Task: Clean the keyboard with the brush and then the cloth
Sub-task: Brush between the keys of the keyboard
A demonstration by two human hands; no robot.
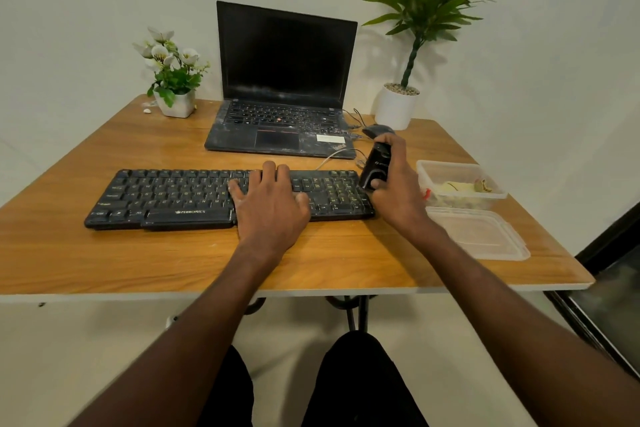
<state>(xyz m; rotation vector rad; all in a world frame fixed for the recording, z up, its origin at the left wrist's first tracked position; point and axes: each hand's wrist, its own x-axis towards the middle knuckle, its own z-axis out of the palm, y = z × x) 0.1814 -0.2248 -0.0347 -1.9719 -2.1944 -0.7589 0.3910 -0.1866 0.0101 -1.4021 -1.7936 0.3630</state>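
Flat, the left hand (270, 199) presses the dusty keyboard (166, 198); the right hand (394, 184) grips a glossy black mouse (375, 165).

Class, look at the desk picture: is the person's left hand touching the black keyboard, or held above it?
Touching. The head view shows the left hand lying flat on the keyboard, fingers spread across the keys with no gap visible beneath them.

A single wide-angle view from a camera worn on the person's head, looking forward and steeply down. It sits close above a wooden table (104, 253), whose near edge crosses the lower middle of the frame. Both forearms reach in from the bottom corners, with the knees below the table edge. A pale wall fills the top. Straight lines bow near the edges.
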